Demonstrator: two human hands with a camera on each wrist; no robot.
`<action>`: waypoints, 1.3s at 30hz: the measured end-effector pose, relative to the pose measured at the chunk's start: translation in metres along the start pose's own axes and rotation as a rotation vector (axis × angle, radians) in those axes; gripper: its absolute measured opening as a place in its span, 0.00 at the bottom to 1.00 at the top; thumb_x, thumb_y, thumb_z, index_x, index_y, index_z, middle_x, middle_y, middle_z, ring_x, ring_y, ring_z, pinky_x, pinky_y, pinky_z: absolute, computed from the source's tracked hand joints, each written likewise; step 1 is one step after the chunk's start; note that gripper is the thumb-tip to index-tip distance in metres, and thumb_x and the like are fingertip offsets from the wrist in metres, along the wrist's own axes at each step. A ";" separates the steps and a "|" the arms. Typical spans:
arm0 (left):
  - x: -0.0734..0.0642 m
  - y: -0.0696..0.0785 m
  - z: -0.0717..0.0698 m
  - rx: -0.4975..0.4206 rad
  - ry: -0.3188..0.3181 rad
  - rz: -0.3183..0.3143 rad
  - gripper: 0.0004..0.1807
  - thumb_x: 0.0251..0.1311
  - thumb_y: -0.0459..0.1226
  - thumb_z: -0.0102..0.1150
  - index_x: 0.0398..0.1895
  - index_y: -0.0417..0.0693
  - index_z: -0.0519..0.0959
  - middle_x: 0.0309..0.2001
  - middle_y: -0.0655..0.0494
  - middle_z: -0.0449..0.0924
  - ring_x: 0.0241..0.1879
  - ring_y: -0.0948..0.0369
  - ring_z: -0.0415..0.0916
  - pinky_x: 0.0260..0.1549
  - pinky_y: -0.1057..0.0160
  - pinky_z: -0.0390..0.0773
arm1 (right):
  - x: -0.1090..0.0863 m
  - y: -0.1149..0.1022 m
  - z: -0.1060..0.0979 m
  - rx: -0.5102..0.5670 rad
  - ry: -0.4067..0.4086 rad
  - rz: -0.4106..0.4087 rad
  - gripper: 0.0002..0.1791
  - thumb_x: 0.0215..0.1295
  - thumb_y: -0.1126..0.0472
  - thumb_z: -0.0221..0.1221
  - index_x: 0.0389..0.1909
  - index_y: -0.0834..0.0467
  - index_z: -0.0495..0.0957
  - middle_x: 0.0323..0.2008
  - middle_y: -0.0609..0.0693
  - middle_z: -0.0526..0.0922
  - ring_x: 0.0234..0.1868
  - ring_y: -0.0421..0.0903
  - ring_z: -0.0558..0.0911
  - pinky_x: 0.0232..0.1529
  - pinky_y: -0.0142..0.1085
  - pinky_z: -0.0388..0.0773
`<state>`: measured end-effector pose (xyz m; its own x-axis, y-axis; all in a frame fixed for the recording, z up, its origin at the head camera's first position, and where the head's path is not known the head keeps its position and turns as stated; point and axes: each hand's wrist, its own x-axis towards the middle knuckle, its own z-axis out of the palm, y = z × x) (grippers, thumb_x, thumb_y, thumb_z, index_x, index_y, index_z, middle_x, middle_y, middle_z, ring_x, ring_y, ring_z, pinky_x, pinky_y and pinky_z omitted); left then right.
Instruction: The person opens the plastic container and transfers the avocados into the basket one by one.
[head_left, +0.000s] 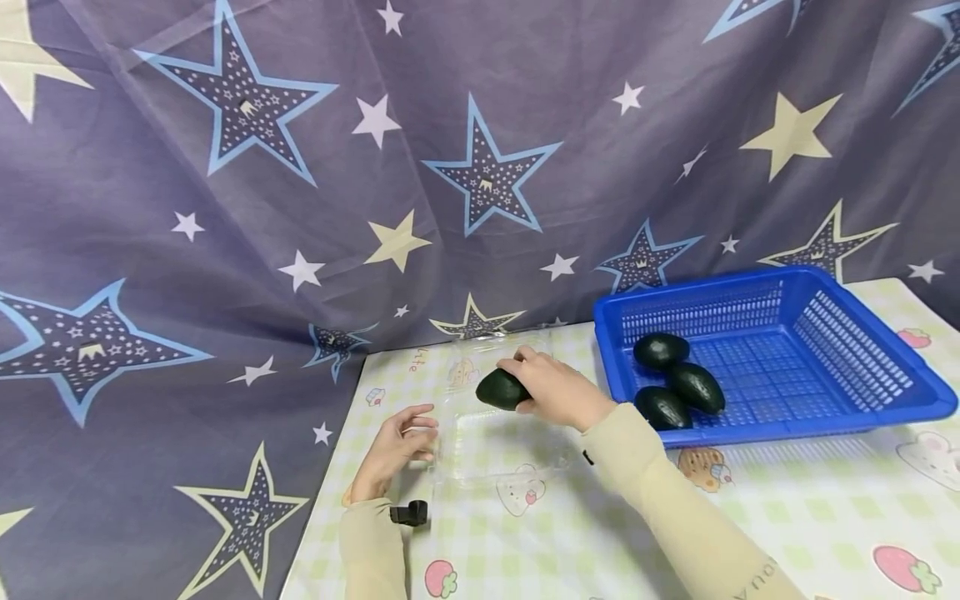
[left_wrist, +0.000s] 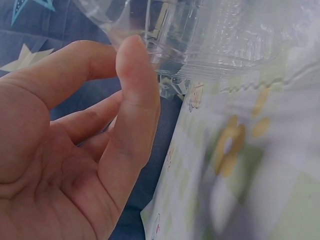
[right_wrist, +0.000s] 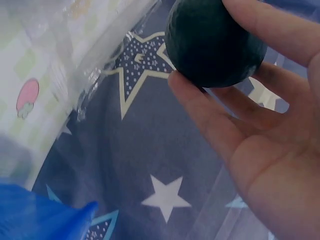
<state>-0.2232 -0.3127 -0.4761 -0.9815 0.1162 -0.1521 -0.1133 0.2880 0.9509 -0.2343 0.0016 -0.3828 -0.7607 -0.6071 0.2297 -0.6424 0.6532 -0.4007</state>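
Observation:
A dark green avocado (head_left: 498, 390) is in my right hand (head_left: 553, 388), held over a clear plastic container (head_left: 480, 479). The right wrist view shows the thumb on one side of the avocado (right_wrist: 212, 47) and the fingers on the other. My left hand (head_left: 397, 446) is at the container's left side, its fingers loosely bent and nothing gripped in them. In the left wrist view, a fingertip overlaps the rim of the clear container (left_wrist: 215, 50). Three more avocados, one at the back (head_left: 660, 351), one in the middle (head_left: 696, 387) and one in front (head_left: 662, 408), lie in the blue basket.
The blue plastic basket (head_left: 772, 425) stands to the right of the container. A pale checked tablecloth (head_left: 637, 533) with printed pictures covers the table. Behind the table hangs a dark star-patterned cloth (head_left: 525, 275), which also shows along the left table edge.

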 end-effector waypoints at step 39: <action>0.001 0.000 0.001 0.033 0.006 0.009 0.31 0.64 0.31 0.62 0.70 0.36 0.65 0.56 0.31 0.73 0.37 0.57 0.80 0.32 0.62 0.86 | -0.059 0.069 -0.062 0.049 0.114 0.229 0.36 0.63 0.59 0.68 0.70 0.63 0.66 0.57 0.65 0.72 0.52 0.62 0.78 0.53 0.57 0.78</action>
<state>-0.2237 -0.3116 -0.4761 -0.9833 0.1135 -0.1420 -0.0995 0.3180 0.9429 -0.2396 0.1100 -0.3693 -0.8931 -0.3894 0.2252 -0.4491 0.7432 -0.4960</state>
